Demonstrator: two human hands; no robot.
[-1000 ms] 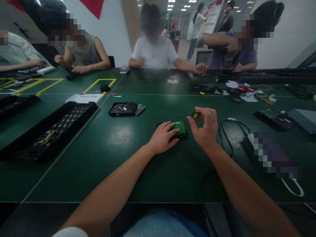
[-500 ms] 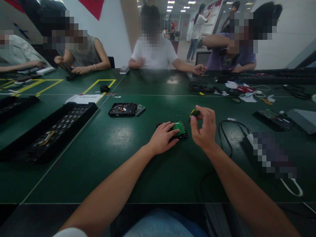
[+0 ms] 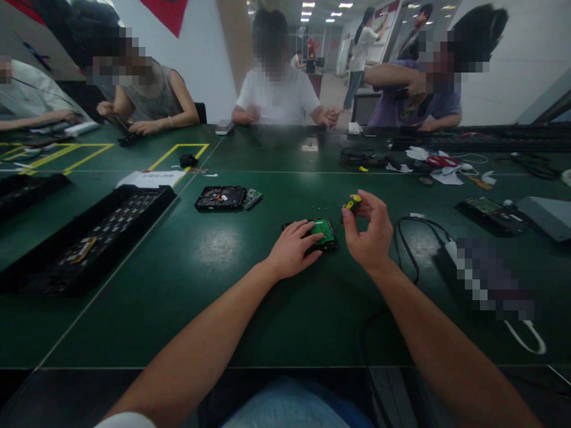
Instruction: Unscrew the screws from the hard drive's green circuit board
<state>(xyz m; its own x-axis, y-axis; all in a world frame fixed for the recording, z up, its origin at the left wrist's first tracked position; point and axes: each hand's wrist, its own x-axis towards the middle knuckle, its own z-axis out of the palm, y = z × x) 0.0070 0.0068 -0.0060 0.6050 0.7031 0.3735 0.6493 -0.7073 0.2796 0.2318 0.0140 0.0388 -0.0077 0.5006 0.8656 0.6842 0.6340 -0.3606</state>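
Observation:
A hard drive with a green circuit board facing up lies on the table in front of me. My left hand holds it down, fingers stretched over the board and thumb along its near edge. To its right, my right hand pinches a yellow and black screwdriver between thumb and fingers. The thin shaft slants down leftward to the drive's right edge; I cannot tell whether its tip sits in a screw. Several tiny pale pieces lie just beyond the drive.
Another hard drive and a small circuit board lie left. A long black tray stands farther left. At right are a cable, a blurred-out device and another drive. Several people sit across the green table.
The screwdriver's handle has turned in my right hand, showing more yellow, and that hand has shifted slightly. My left hand stays on the drive. Across the table, a person's hand has drawn back leftward.

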